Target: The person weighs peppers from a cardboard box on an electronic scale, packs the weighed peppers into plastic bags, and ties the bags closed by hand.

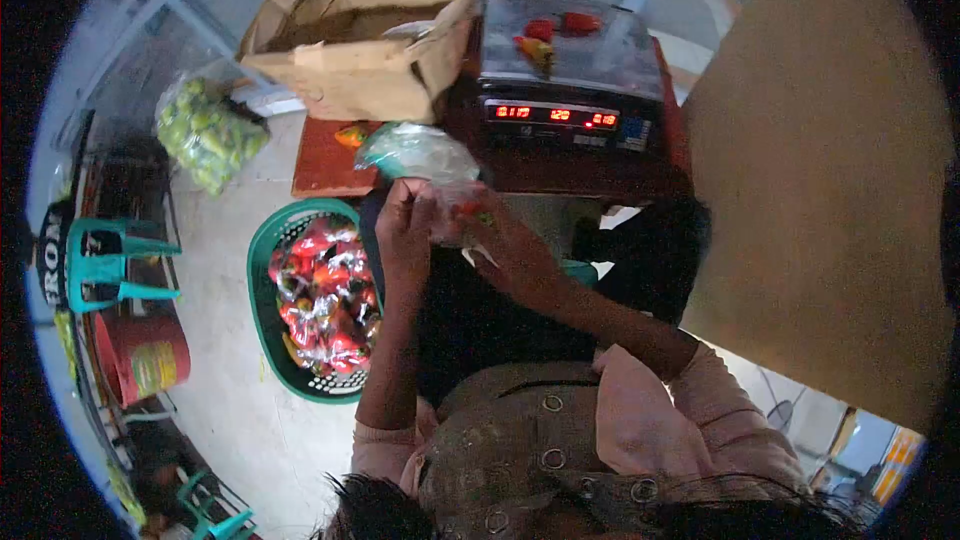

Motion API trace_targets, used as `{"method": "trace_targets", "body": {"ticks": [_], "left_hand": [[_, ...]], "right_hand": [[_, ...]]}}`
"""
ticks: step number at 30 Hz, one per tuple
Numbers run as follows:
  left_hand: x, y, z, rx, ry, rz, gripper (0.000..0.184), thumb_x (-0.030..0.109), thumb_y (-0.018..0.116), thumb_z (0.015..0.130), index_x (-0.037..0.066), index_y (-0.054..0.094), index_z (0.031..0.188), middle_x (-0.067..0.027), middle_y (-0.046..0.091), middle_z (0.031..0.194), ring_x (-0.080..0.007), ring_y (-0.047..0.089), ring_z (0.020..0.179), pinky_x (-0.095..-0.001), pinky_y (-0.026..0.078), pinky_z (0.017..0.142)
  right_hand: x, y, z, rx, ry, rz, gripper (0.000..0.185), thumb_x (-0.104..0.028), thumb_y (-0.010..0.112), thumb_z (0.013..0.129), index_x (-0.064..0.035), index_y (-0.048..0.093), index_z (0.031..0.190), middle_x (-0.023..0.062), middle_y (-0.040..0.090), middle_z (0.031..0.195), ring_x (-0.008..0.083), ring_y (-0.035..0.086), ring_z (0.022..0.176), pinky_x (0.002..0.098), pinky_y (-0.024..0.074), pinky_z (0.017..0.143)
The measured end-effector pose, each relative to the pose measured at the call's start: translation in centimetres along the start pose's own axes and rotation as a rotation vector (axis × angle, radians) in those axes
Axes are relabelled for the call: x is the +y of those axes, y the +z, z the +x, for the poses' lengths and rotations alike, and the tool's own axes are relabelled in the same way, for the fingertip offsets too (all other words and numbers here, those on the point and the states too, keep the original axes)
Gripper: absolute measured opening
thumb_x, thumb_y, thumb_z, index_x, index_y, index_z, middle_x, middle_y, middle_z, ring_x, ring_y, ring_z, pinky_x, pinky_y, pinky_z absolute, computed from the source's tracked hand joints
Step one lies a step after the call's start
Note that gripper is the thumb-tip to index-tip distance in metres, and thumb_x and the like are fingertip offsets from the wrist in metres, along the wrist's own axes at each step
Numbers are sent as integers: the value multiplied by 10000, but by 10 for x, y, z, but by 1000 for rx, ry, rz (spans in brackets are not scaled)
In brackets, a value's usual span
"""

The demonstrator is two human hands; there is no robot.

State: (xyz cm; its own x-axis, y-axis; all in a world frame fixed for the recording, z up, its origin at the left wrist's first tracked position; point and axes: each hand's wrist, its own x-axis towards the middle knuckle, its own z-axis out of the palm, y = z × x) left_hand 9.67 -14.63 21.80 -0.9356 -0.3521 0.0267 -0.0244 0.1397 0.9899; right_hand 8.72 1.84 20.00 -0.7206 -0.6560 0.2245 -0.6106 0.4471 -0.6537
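Both my hands meet above my lap, at the near edge of the brown table (545, 178). My left hand (405, 215) is closed on a clear plastic bag (445, 202). Close on its right, my right hand (485, 225) grips the same bag, and something red shows through the plastic there. Just beyond my hands lies a heap of clear plastic (418, 150), with an orange pepper (351, 135) beside it. On the digital scale (570, 70) with lit red digits rest red peppers (580, 23) and a yellow-orange one (536, 52).
An open cardboard box (370, 80) stands left of the scale. On the floor at left are a green basket (262, 315) of bagged red peppers, a bag of green vegetables (210, 135) and a red bucket (145, 355). A large brown board (830, 180) rises at right.
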Motion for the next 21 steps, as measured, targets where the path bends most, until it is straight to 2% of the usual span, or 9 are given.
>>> {"method": "trace_targets", "body": {"ticks": [2, 5, 6, 9, 12, 14, 16, 18, 21], "left_hand": [[-1, 16, 0, 17, 145, 209, 179, 120, 453, 890, 5, 563, 808, -75, 520, 716, -132, 492, 675, -274, 412, 650], [-14, 21, 6, -19, 325, 261, 172, 114, 460, 875, -9, 573, 832, -108, 554, 785, -165, 528, 713, -290, 421, 664], [-5, 25, 2, -35, 260, 269, 188, 144, 471, 870, -9, 581, 864, -108, 574, 812, -187, 546, 754, -293, 424, 683], [-7, 34, -3, -137, -206, -181, 209, 161, 462, 877, -9, 580, 911, -89, 563, 822, -200, 542, 781, -295, 425, 695], [6, 38, -7, -293, 96, 251, 247, 194, 442, 898, -9, 570, 955, -63, 548, 793, -185, 536, 783, -302, 429, 693], [-9, 40, -7, -289, -126, -34, 257, 205, 426, 910, -5, 569, 949, -56, 554, 801, -166, 530, 777, -287, 425, 691], [-12, 43, -10, -284, -152, -36, 265, 218, 413, 919, 5, 569, 939, -42, 551, 796, -145, 518, 766, -270, 415, 688], [-7, 46, -12, -319, -65, 169, 255, 215, 414, 913, 11, 559, 959, -50, 547, 832, -159, 514, 789, -273, 410, 711], [-20, 37, -6, -506, -222, 202, 291, 144, 445, 864, -5, 508, 1106, -166, 566, 1068, -307, 552, 959, -356, 441, 831]], "right_hand": [[11, 4, -10, 27, 9, -14, 477, -102, 604, 756, -88, 468, 1212, 220, 291, 1329, 390, 462, 1114, 431, 436, 905], [29, 7, -21, 78, -65, -90, 462, -105, 592, 774, -85, 466, 1218, 199, 331, 1311, 372, 463, 1121, 429, 428, 913], [30, 0, -22, 85, -79, -73, 460, -108, 589, 779, -84, 466, 1221, 191, 366, 1289, 362, 472, 1111, 423, 431, 906], [30, -36, -11, 158, -59, 108, 400, -112, 579, 793, -75, 498, 1183, 160, 470, 1192, 324, 513, 1047, 397, 441, 872], [62, -77, 13, 312, 85, 102, 276, -110, 563, 808, -55, 549, 1079, 138, 547, 1074, 295, 555, 950, 368, 448, 831], [111, -91, 35, 501, 215, 20, 203, -96, 552, 809, -43, 572, 1004, 131, 567, 1033, 292, 570, 911, 360, 452, 812], [153, -121, 74, 645, 141, -183, 246, -82, 560, 791, -35, 563, 1033, 157, 567, 1022, 304, 566, 932, 376, 450, 821], [181, -145, 111, 751, 3, -357, 310, -90, 579, 776, -36, 546, 1079, 182, 558, 1041, 311, 551, 974, 407, 438, 845], [224, -165, 163, 465, 176, -537, 372, -102, 594, 763, -37, 524, 1123, 189, 551, 1071, 326, 527, 1022, 436, 422, 868]]}}
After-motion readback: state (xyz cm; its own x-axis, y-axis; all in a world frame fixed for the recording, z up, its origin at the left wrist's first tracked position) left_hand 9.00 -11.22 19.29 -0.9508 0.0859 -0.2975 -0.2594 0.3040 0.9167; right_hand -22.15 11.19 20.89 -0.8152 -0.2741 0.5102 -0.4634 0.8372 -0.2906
